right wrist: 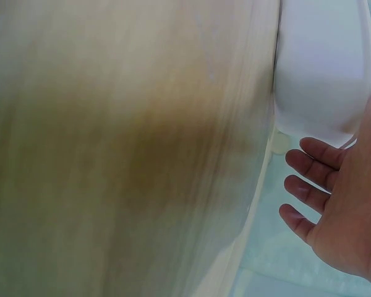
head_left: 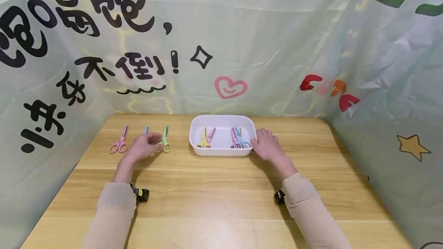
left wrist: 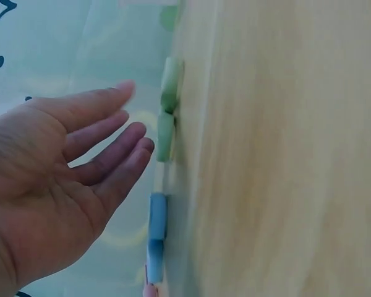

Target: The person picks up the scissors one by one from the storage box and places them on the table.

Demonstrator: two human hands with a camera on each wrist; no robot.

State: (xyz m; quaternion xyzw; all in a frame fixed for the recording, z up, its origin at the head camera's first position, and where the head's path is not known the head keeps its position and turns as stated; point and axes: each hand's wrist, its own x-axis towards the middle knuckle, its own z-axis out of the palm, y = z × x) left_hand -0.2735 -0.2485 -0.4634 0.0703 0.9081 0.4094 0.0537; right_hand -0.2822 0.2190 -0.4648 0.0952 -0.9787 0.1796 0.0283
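Fingers loosely spread and holding nothing, the left hand (head_left: 142, 146) hovers to the left of the white box (head_left: 221, 151), over the blue scissors (head_left: 147, 129) and near the green scissors (head_left: 166, 139). In its wrist view there is a gap between the fingertips and the green pair. At the box's right end, the right hand (head_left: 267, 144) touches the rim with its thumb, its other fingers relaxed outside; that light contact would probably help stop the box sliding. Left of the box, with pink scissors (head_left: 119, 145) farthest from it, three pairs lie in a spaced row, handles toward the person, perhaps so each is easy to pick up. Inside the box, yellow scissors (head_left: 204, 138) lean at its left, and a blue pair (head_left: 240, 137) at its right.
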